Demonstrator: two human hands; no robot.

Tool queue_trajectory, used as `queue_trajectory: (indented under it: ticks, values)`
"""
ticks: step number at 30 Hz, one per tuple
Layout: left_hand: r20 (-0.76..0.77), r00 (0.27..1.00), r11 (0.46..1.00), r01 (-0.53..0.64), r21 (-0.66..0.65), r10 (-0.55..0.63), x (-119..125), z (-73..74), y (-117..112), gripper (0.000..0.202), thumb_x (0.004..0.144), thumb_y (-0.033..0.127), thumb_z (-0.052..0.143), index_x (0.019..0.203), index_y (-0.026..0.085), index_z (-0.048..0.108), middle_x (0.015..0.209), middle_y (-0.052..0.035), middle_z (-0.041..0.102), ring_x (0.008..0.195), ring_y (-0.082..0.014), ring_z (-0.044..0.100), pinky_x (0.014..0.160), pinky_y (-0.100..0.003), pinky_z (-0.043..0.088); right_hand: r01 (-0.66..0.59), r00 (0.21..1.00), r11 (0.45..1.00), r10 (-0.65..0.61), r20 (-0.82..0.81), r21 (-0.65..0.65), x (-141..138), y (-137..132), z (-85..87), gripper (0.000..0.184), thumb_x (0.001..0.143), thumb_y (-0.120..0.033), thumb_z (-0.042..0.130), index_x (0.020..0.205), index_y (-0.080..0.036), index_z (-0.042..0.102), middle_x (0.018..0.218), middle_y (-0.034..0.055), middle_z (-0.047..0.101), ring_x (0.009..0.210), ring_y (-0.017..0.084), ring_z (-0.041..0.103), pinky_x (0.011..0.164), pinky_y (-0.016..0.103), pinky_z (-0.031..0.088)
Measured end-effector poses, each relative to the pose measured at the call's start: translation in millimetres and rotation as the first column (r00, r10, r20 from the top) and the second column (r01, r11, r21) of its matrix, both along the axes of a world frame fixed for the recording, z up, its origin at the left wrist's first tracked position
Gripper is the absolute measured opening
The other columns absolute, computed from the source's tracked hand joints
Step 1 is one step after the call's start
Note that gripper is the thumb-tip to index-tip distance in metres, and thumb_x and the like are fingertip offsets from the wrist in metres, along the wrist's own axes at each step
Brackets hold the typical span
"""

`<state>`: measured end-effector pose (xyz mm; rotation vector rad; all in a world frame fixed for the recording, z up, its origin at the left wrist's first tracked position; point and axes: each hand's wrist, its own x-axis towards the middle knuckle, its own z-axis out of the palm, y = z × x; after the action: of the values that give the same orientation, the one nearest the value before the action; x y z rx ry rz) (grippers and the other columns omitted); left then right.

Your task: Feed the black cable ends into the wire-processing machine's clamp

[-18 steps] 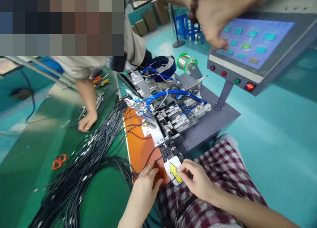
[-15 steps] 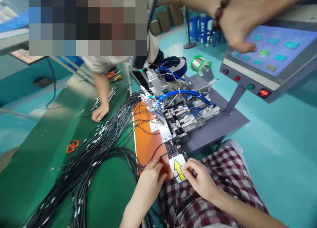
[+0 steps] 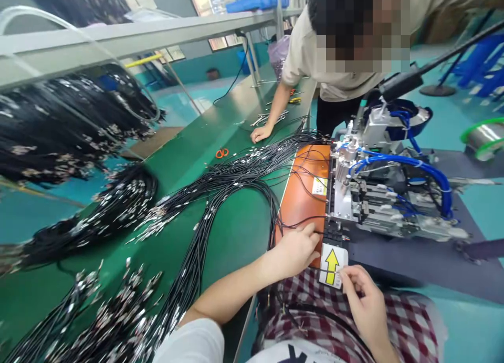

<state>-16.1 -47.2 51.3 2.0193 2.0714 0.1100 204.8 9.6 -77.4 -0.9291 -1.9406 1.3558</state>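
At the orange plate (image 3: 305, 205) beside the machine (image 3: 378, 205), left hand (image 3: 297, 250) pinches a black wire (image 3: 293, 225), right hand (image 3: 364, 294) fingers curled on the arrow label (image 3: 332, 259); keep the wire straight.

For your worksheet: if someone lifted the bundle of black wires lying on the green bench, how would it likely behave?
The black wires would probably flop and sag, since they lie in loose curves. They may well tangle, because many strands cross. Each thin strand looks light.
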Motion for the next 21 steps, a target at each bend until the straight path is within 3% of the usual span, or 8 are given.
queue_trajectory:
  ticks: [5, 9, 13, 16, 21]
  values:
    - [-0.042, 0.992, 0.992, -0.117, 0.05, 0.119, -17.7, 28.1, -11.3, 0.026, 0.099, 0.039, 0.049, 0.1, 0.017, 0.063, 0.103, -0.0102, 0.068, 0.097, -0.0251, 0.066, 0.086, -0.038, 0.052, 0.009, 1.0, 1.0, -0.009, 0.017, 0.014, -0.6, -1.6, 3.4, 0.015, 0.097, -0.035, 0.058, 0.092, -0.021, 0.063, 0.086, 0.0029, 0.059, 0.071, 0.017, 0.054, 0.068, 0.029, 0.043]
    - [-0.133, 0.961, 0.969, -0.246, -0.007, 0.243, -35.5, 39.2, -23.6, 0.021, 0.096, 0.037, 0.056, 0.099, 0.017, 0.065, 0.096, -0.0098, 0.07, 0.097, -0.0279, 0.067, 0.097, -0.047, 0.047, 0.014, 1.0, 1.0, -0.014, 0.0, 0.008, -3.8, 0.5, 11.0, 0.016, 0.098, -0.033, 0.056, 0.088, -0.021, 0.062, 0.084, 0.0023, 0.057, 0.071, 0.016, 0.053, 0.066, 0.029, 0.042]
    - [-0.15, 0.965, 0.97, -0.23, -0.08, 0.217, -42.0, 31.8, -27.9, 0.026, 0.094, 0.032, 0.06, 0.116, 0.019, 0.063, 0.102, -0.0097, 0.071, 0.102, -0.0283, 0.068, 0.107, -0.054, 0.041, 0.034, 0.999, 0.999, -0.034, -0.022, 0.01, -7.0, 4.5, 16.9, 0.018, 0.099, -0.03, 0.054, 0.084, -0.021, 0.06, 0.081, 0.0015, 0.055, 0.071, 0.016, 0.052, 0.066, 0.029, 0.041]
    - [-0.08, 0.99, 0.987, -0.122, -0.107, 0.114, -35.5, 21.1, -23.0, 0.035, 0.094, 0.033, 0.06, 0.126, 0.02, 0.06, 0.115, -0.0114, 0.069, 0.112, -0.0286, 0.065, 0.104, -0.048, 0.046, 0.047, 0.998, 0.999, -0.047, -0.031, 0.005, -6.1, 5.4, 18.8, 0.017, 0.099, -0.027, 0.055, 0.084, -0.021, 0.06, 0.081, 0.0015, 0.056, 0.071, 0.015, 0.052, 0.066, 0.029, 0.042]
    - [-0.021, 0.998, 0.992, 0.05, -0.117, -0.053, -14.3, -12.8, -9.5, 0.057, 0.096, 0.033, 0.056, 0.148, 0.016, 0.043, 0.156, -0.014, 0.043, 0.144, -0.0304, 0.042, 0.117, -0.046, 0.039, 0.053, 0.998, 0.999, -0.053, -0.019, -0.001, -2.8, 5.0, 20.2, 0.016, 0.097, -0.024, 0.056, 0.082, -0.021, 0.06, 0.083, 0.0019, 0.059, 0.074, 0.016, 0.055, 0.068, 0.03, 0.043]
